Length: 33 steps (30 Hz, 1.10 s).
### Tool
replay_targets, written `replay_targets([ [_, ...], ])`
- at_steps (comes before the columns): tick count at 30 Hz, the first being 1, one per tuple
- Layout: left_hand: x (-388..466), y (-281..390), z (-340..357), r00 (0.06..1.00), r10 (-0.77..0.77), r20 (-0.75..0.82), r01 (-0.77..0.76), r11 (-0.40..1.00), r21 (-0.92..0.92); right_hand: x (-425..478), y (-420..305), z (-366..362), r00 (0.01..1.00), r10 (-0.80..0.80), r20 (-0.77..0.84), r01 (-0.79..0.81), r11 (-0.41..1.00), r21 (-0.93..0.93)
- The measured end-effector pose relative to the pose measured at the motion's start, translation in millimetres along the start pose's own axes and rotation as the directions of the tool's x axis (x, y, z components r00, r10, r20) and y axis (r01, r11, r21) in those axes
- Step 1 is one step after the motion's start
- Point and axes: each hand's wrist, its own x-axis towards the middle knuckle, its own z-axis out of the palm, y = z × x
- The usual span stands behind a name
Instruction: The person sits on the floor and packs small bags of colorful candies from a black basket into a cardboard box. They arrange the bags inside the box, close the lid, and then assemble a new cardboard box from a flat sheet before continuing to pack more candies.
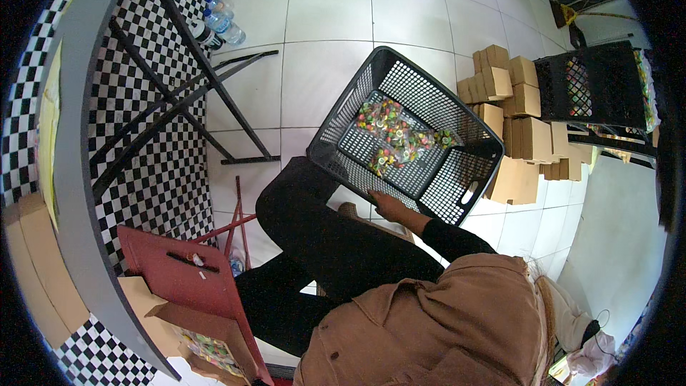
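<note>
My right hand (395, 208) is at the near rim of a black plastic crate (439, 80), fingers curled at its edge. The crate has mesh walls and leans close to my knee. Several clear bags of colourful wrapped sweets (394, 136) lie on its floor, mostly toward the far left half. My left hand is out of view. At the lower left, an open cardboard box (201, 313) holds more clear packets of colourful sweets (214, 351) and rests against a red seat or board (182, 257).
Small cardboard boxes (536, 136) are stacked beyond the crate, beside black crates (595, 86). A grey tabletop (96, 118) on black crossed legs (177, 102) runs along the left. Water bottles (225, 27) stand on the white tiled floor (327, 10) by a checkered wall.
</note>
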Motion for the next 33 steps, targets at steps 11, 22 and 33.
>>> replay_targets([
  [11, -4.6, 10.7, 21.8, 1.000, -0.019, 0.006, 0.018, 0.993, 0.120, 122.2, 97.6, -73.3, 0.990, 0.065, -0.125, -0.061, 0.998, 0.032],
  [22, 9.6, 14.0, 56.4, 0.998, -0.052, 0.036, 0.043, 0.977, 0.209, 235.6, 156.4, -57.5, 0.888, 0.319, -0.333, -0.350, 0.936, -0.037],
  [33, 7.2, 11.2, 62.1, 0.998, -0.062, 0.033, 0.053, 0.971, 0.234, 272.2, 144.3, -64.1, 0.757, 0.444, -0.480, -0.282, 0.884, 0.374],
])
